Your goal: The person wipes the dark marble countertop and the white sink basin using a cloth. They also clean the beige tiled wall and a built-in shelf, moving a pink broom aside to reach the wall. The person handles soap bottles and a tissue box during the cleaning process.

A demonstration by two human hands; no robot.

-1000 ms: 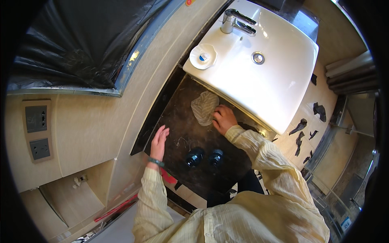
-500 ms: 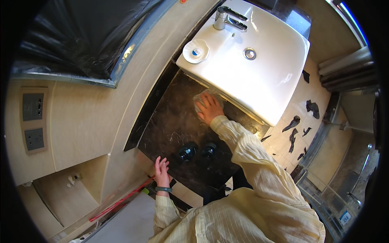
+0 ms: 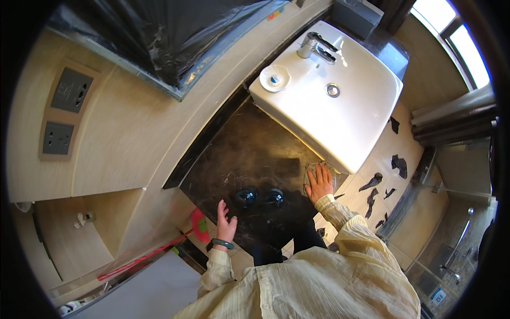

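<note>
Grey cloth (image 3: pixel 310 171) is lying under the right hand (image 3: pixel 320 183) beside the sink (image 3: pixel 366 119)

Black plastic sheeting (image 3: pixel 159 42) is covering the upper left, and two socket plates (image 3: pixel 57 139) are sitting on the wall below it. On the dark counter (image 3: pixel 234 154), two round glossy shapes (image 3: pixel 246 197) are showing between the hands; whether they are solid things or reflections, I cannot tell. The white sink is blocking the counter's far side, its front corner sitting just beyond the cloth. Torn black scraps (image 3: pixel 370 202) are lying on the tiled floor to the right, near a curtain (image 3: pixel 451 114). A grey box (image 3: pixel 356 18) is standing behind the sink.

A shell-shaped dish (image 3: pixel 281 73) is resting on the sink's left corner, holding a small white-and-blue thing. A tap (image 3: pixel 313 45) is rising beside it. At lower left, an open shelf (image 3: pixel 109 210) is holding a white fitting (image 3: pixel 84 218).

The right hand is pressing flat, fingers spread, on the cloth at the counter's right end. The left hand (image 3: pixel 226 228) is hanging free near the front edge, its fingers loosely bent, grasping nothing.
</note>
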